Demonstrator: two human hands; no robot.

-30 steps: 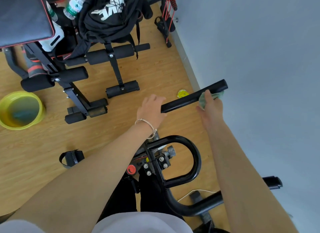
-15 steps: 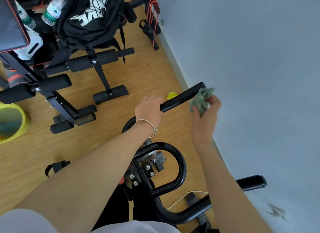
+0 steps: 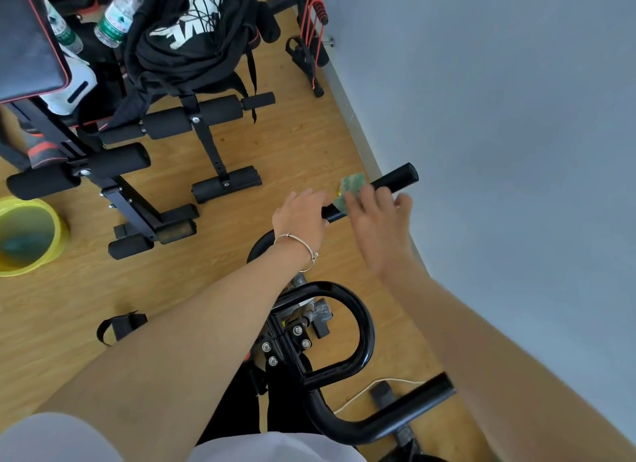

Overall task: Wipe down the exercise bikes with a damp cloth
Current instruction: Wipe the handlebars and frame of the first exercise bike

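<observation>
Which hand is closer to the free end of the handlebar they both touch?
Right. The right hand holds the green cloth on the handlebar just short of its free end; the left hand grips it further back, behind the cloth.

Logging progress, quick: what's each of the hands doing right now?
Left hand: grips the handlebar.
Right hand: holds the green cloth against that handlebar.
</observation>
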